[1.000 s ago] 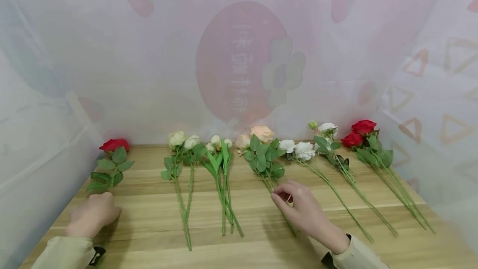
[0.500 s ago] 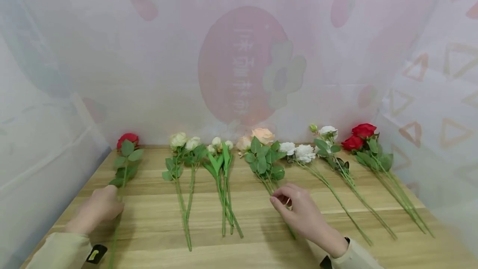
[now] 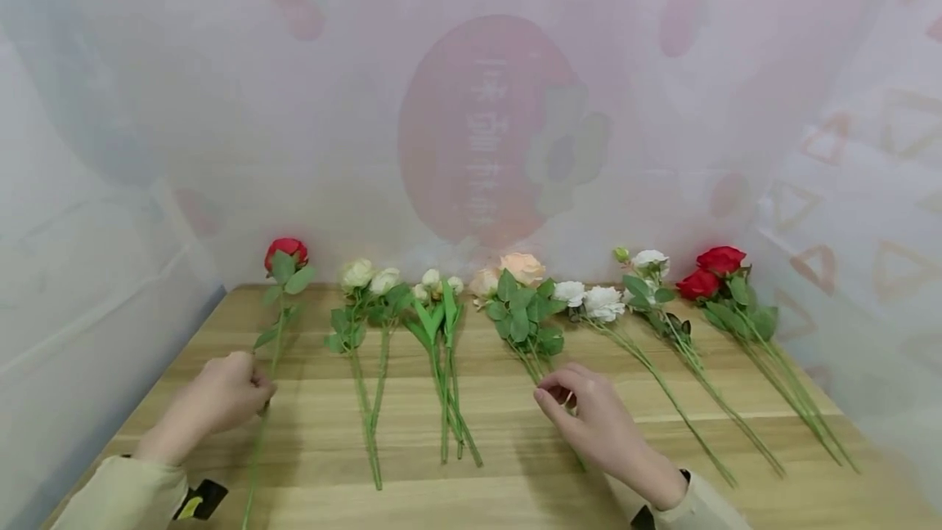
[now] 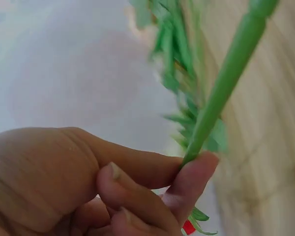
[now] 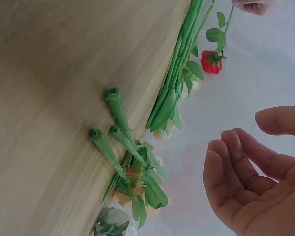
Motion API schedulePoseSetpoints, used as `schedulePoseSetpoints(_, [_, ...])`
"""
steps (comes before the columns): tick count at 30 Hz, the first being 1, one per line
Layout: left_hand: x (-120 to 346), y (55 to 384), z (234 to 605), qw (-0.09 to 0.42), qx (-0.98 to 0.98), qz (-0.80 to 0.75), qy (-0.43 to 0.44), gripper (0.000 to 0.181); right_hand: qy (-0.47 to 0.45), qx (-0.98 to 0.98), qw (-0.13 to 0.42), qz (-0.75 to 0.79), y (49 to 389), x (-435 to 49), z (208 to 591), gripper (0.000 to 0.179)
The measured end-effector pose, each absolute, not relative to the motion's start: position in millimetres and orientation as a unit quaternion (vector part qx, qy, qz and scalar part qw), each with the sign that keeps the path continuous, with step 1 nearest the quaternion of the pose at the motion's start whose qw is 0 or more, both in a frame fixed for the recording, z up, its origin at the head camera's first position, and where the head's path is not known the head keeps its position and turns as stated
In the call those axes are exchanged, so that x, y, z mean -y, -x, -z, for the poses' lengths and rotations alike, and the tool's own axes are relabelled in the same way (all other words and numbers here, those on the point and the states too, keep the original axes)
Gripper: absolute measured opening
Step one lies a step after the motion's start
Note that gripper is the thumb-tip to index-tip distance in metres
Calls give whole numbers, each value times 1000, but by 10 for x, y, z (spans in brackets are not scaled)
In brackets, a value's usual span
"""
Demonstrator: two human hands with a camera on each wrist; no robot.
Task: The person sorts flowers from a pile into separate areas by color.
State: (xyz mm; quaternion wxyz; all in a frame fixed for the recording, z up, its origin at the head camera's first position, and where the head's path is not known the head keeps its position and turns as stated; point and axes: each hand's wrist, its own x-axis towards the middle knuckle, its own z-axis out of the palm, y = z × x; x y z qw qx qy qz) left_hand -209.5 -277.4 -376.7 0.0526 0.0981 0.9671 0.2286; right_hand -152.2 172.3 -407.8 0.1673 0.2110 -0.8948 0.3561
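Note:
My left hand (image 3: 221, 399) pinches the green stem of a single red rose (image 3: 287, 253) between thumb and fingers. The bloom points away toward the back wall, and the stem runs down past my wrist toward the front. Close up in the left wrist view, the green stem (image 4: 225, 78) passes between thumb and forefinger. My right hand (image 3: 602, 425) hovers over the stems of the peach roses (image 3: 522, 268), fingers loosely bent. In the right wrist view, thumb and fingertips (image 5: 230, 137) are apart with nothing between them.
Along the wooden table (image 3: 331, 505) lie cream roses (image 3: 357, 274), white tulips (image 3: 431, 278), white flowers (image 3: 603, 303), a white spray with a green bud (image 3: 621, 254), and two red roses (image 3: 721, 260) at right. Printed white cloth walls (image 3: 331, 105) enclose the back and sides.
My left hand has moved right with the red rose, whose bloom has come up and to the right, its stem swinging more upright. My right hand has barely moved.

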Motion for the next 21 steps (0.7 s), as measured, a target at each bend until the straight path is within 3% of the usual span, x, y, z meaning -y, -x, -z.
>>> schedulePoseSetpoints(4, [2520, 1899, 3620, 40, -961, -247, -117, 44, -216, 892, 150, -368, 1529, -1723, 4077, 4])
schedulePoseSetpoints(10, [2162, 1662, 3470, 19, -951, -278, -136, 22, -212, 891, 135, -379, 1514, -1736, 4057, 5])
schedulePoseSetpoints(14, [1969, 1585, 3457, -26, -938, -311, -153, 10, -202, 890, 129, -387, 1495, -1741, 4022, 6])
schedulePoseSetpoints(21, [1594, 1449, 3583, -83, -887, -414, -188, 5, -202, 881, 121, -411, 1466, -1705, 3957, 10])
